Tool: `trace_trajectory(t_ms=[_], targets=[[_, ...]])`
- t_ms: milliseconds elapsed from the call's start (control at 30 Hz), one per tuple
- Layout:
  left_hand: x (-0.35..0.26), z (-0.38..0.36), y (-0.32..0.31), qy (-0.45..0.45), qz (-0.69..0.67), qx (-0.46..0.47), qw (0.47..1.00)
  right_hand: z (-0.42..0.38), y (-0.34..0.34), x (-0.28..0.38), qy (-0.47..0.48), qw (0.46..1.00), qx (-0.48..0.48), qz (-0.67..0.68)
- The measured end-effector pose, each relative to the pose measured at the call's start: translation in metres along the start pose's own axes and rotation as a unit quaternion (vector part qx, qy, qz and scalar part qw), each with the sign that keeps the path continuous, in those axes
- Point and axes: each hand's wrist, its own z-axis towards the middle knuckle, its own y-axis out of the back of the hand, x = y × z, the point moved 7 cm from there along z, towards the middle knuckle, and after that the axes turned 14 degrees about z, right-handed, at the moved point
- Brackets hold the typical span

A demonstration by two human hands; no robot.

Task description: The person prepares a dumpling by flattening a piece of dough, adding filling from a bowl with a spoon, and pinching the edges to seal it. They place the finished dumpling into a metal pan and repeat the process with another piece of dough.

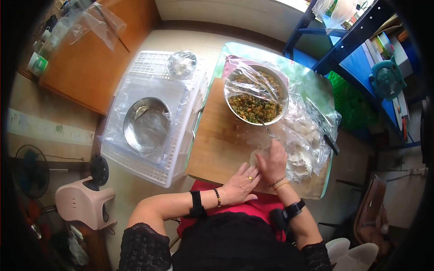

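My left hand lies with its fingers stretched out over the front edge of the wooden board. My right hand is beside it, its fingers bent over a pale round wrapper on the board; whether it grips the wrapper is unclear. Beyond the hands is a metal bowl of chopped filling, partly under plastic film, with a spoon handle sticking out. White flour and plastic-covered dough pieces lie to the right. One folded dumpling rests in a steel bowl at the left.
The steel bowl stands on a white plastic crate, with a film-wrapped bowl behind it. A black-handled tool lies at the board's right. Around are a pink stool, a wooden cabinet and a blue shelf.
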Motion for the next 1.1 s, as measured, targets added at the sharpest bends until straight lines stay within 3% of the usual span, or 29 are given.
trace_trajectory(t_ms=[33,133,200,233,300,333,400,433,567,667,733,833,867,1000,1067,1100], targets=[[0.001,0.000,0.004,-0.002,-0.014,-0.022,1.000,0.011,0.006,-0.008,-0.046,0.999,0.010,0.012],[0.009,0.005,0.021,0.007,-0.021,-0.043,0.999,0.019,0.014,-0.019,-0.050,0.995,-0.016,0.089],[0.009,0.005,0.020,0.037,-0.011,0.045,0.998,0.008,0.013,-0.009,-0.024,0.993,-0.011,0.116],[0.009,0.006,0.026,0.036,-0.013,0.047,0.998,0.002,0.009,0.010,0.013,0.995,0.017,0.101],[0.005,0.003,0.015,-0.007,0.030,0.189,0.981,-0.010,-0.002,0.049,0.086,0.993,0.073,0.044],[0.005,-0.001,0.004,-0.009,0.029,0.193,0.981,-0.009,-0.007,0.044,0.082,0.993,0.073,0.046],[0.010,-0.009,0.005,0.021,0.002,-0.018,1.000,0.002,-0.009,0.021,0.057,0.998,-0.026,-0.015],[0.012,-0.009,0.012,0.023,-0.002,-0.015,1.000,0.011,-0.013,0.000,-0.032,0.999,0.017,-0.013],[0.021,0.001,0.016,0.053,-0.042,-0.029,0.997,0.023,0.002,-0.039,-0.092,0.984,-0.057,0.138],[0.030,0.011,0.017,0.105,-0.042,-0.006,0.994,0.010,0.022,-0.047,-0.106,0.980,-0.084,0.145],[0.025,0.017,0.015,0.066,0.018,-0.014,0.998,0.001,0.034,-0.040,-0.105,0.978,-0.077,0.163],[0.011,0.014,0.012,0.037,-0.009,-0.059,0.998,-0.012,0.040,0.000,0.018,0.992,-0.012,0.120],[0.007,0.014,0.010,0.035,-0.010,-0.056,0.998,-0.017,0.039,0.006,0.014,0.992,-0.013,0.122],[-0.008,0.011,0.001,-0.024,0.008,0.076,0.997,-0.028,0.007,0.018,0.048,0.996,0.076,0.013],[-0.002,0.007,0.002,-0.012,-0.005,-0.040,0.999,-0.013,0.014,0.006,0.029,0.999,-0.022,-0.022],[-0.001,0.007,0.005,-0.012,-0.017,-0.054,0.998,-0.005,0.014,-0.008,0.007,1.000,-0.021,-0.014]])
